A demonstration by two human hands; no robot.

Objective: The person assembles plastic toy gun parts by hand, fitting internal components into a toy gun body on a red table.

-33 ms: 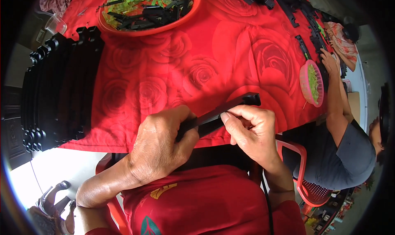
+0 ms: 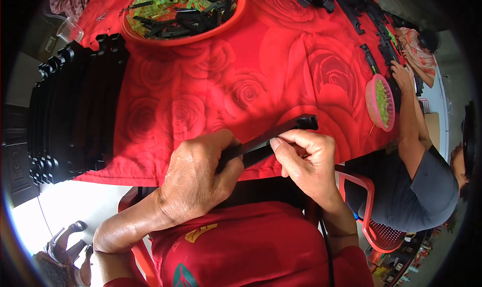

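Observation:
My left hand [image 2: 201,169] is wrapped round the near end of a long, narrow black plastic part [image 2: 288,127], which slants up to the right over the table's front edge. The part has a notched, block-like far end and appears hollow along its lower side. My right hand [image 2: 307,159] pinches it near the middle, thumb on the near side and fingers curled behind. Whether the right fingers also hold some small piece is hidden. Similar black parts [image 2: 75,111] stand in a packed row to the left.
A red basin [image 2: 188,40] at the back holds yellow-green clear pieces and black pieces. A pink basket [image 2: 372,103] of green pieces stands right, near a co-worker's hands [image 2: 403,78]. Black assemblies [image 2: 371,16] lie at the back right on the red rose-patterned tablecloth [image 2: 241,88].
The whole view has shifted very slightly. Both hands keep the same hold on the black part.

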